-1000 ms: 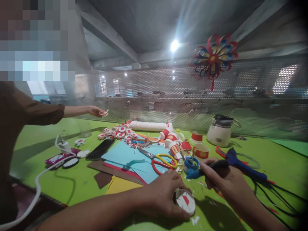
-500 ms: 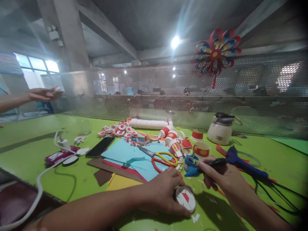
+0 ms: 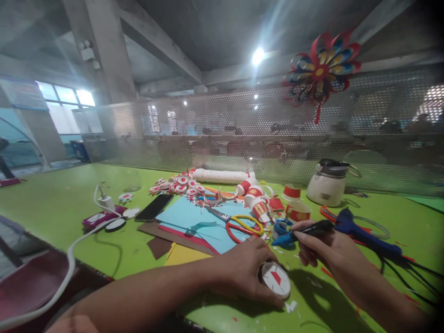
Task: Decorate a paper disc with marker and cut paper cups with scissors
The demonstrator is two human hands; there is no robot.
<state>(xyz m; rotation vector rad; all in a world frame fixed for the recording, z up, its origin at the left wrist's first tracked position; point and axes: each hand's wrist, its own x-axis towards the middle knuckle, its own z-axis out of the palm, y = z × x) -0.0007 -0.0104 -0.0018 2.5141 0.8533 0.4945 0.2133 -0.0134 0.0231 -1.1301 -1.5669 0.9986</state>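
Note:
My left hand [image 3: 251, 275] curls its thumb and fingers around the rim of a white round cup bottom [image 3: 276, 280]. A small red paper piece and dark lines show on its white face. To the right, my right hand [image 3: 322, 247] pinches a black pen-like tool [image 3: 317, 228] that points left. A blue tapered part lies at its front end, beside a blue tape-like ring [image 3: 282, 226]; whether that part belongs to the tool is unclear. The tool is apart from the cup bottom. Red-and-yellow-handled scissors [image 3: 244, 226] lie just beyond my left hand.
Blue paper sheets [image 3: 183, 215] lie mid-table, with a phone [image 3: 154, 207] to their left. Cut paper cups [image 3: 256, 196] and a pile of red-white discs [image 3: 182, 185] lie behind. At right are a blue glue gun [image 3: 367, 236] and a white kettle [image 3: 326, 187]. A white cable [image 3: 71, 259] runs left.
The view has shifted slightly, so things sit further right. The other person's hand at far left is gone from view. My right hand has tilted the tool slightly; both grips stay the same.

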